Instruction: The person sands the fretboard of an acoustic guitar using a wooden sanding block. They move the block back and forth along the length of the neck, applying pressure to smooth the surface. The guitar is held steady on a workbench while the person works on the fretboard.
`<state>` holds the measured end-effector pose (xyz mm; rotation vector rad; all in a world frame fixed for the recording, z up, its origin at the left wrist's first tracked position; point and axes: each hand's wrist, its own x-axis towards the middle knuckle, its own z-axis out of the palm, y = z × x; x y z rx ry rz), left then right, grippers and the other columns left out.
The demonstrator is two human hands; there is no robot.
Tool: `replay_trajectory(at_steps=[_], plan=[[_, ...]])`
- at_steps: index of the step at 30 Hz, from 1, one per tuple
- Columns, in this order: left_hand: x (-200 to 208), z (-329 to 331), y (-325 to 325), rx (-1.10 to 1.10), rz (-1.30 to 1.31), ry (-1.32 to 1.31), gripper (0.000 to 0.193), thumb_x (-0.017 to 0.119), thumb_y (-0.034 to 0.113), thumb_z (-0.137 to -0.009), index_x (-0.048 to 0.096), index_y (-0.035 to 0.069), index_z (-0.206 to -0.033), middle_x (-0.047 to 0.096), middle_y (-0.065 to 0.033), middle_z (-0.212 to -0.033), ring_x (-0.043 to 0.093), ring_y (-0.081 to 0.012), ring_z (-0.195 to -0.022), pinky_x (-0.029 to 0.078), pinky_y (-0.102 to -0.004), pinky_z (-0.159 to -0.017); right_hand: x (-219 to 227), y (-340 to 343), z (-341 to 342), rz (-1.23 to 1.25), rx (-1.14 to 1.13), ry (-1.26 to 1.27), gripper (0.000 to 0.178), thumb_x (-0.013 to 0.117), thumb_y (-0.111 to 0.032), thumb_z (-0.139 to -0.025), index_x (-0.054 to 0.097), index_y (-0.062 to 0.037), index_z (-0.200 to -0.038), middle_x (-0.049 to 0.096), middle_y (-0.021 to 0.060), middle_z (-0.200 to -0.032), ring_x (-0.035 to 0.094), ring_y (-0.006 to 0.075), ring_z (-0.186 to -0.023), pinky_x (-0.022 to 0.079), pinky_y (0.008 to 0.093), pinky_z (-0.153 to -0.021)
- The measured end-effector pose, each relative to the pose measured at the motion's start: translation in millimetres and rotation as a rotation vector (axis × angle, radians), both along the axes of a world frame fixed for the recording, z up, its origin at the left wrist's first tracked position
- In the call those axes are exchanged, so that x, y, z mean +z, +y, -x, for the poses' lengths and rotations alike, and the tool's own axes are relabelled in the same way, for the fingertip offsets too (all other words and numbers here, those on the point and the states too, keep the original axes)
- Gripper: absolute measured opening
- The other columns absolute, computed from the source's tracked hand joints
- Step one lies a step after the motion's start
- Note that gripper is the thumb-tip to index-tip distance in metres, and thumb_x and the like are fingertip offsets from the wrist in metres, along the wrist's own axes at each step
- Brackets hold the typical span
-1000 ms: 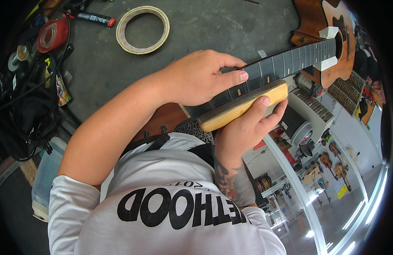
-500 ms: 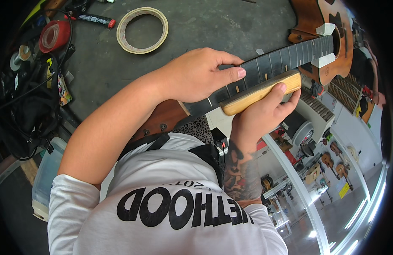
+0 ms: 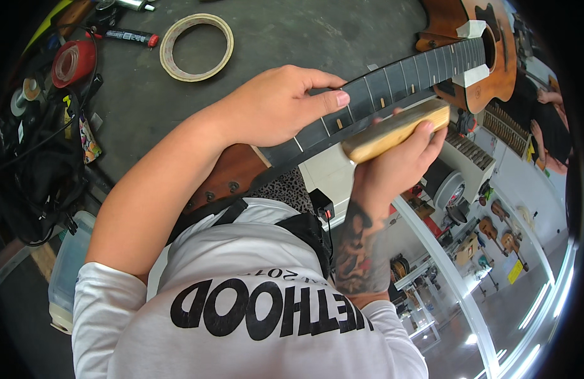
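Slid further up the neck since a second ago: one wooden sanding block (image 3: 396, 129), wrapped in the right hand (image 3: 393, 167), touching the edge of the one dark fretboard (image 3: 393, 85). Left hand (image 3: 276, 107) laid over the fretboard, fingers curled, clasping the neck. On the grey surface (image 3: 292, 31): one tape roll (image 3: 197, 47), one red reel (image 3: 71, 63).
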<state>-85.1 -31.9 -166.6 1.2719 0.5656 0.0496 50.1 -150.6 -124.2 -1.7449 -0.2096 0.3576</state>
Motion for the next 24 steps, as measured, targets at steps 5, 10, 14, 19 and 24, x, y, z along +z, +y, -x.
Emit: replay_trajectory(at_steps=[5, 10, 14, 19, 24], plan=[[3.1, -2.3, 0.9, -0.015, 0.073, 0.02, 0.042, 0.058, 0.029, -0.107, 0.064, -0.003, -0.134, 0.075, -0.0051, -0.104, 0.066, -0.0061, -0.091, 0.054, -0.0246, -0.081, -9.2, 20.0, -57.4, -0.098, 0.001, -0.107, 0.031, 0.041, -0.023, -0.11, 0.044, -0.005, -0.135, 0.061, 0.0134, -0.112, 0.066, 0.0222, -0.091, 0.06, 0.0402, -0.072], [0.8, -1.0, -1.3, 0.002, 0.127, -0.011, 0.04, 0.057, 0.027, -0.108, 0.063, -0.003, -0.134, 0.075, -0.0051, -0.106, 0.067, -0.0068, -0.092, 0.054, -0.0249, -0.083, -8.1, 22.5, -71.2, -0.097, 0.037, -0.058, 0.039, 0.047, -0.023, -0.109, 0.036, -0.0037, -0.141, 0.06, 0.0137, -0.112, 0.064, 0.0209, -0.093, 0.059, 0.0387, -0.075], [1.2, -0.8, 0.4, 0.01, 0.089, -0.068, 0.04, 0.057, 0.027, -0.108, 0.063, -0.003, -0.134, 0.075, -0.0053, -0.106, 0.067, -0.0068, -0.093, 0.054, -0.0248, -0.084, -18.3, 19.0, -80.6, -0.104, 0.086, -0.071, 0.066, 0.055, -0.026, -0.107, 0.019, -0.0018, -0.157, 0.057, 0.0143, -0.123, 0.062, 0.02, -0.103, 0.055, 0.0349, -0.088], [-3.8, -1.1, -3.2, 0.015, 0.094, -0.033, 0.043, 0.058, 0.032, -0.107, 0.065, -0.001, -0.133, 0.069, -0.0047, -0.091, 0.062, -0.0082, -0.08, 0.051, -0.0275, -0.074, -15.6, 19.9, -76.5, -0.083, 0.075, -0.069, 0.066, 0.055, -0.026, -0.107, 0.02, -0.0008, -0.157, 0.056, 0.0131, -0.127, 0.06, 0.0183, -0.11, 0.051, 0.0325, -0.094], [1.9, 1.4, 0.6, -0.016, 0.016, 0.031, 0.043, 0.058, 0.032, -0.107, 0.065, -0.001, -0.132, 0.076, -0.0049, -0.103, 0.066, -0.0069, -0.091, 0.053, -0.025, -0.081, -12.8, 17.9, -51.5, -0.005, 0.072, -0.066, 0.066, 0.053, -0.028, -0.108, 0.019, -0.0007, -0.157, 0.055, 0.0138, -0.128, 0.059, 0.0189, -0.11, 0.051, 0.0328, -0.095]])
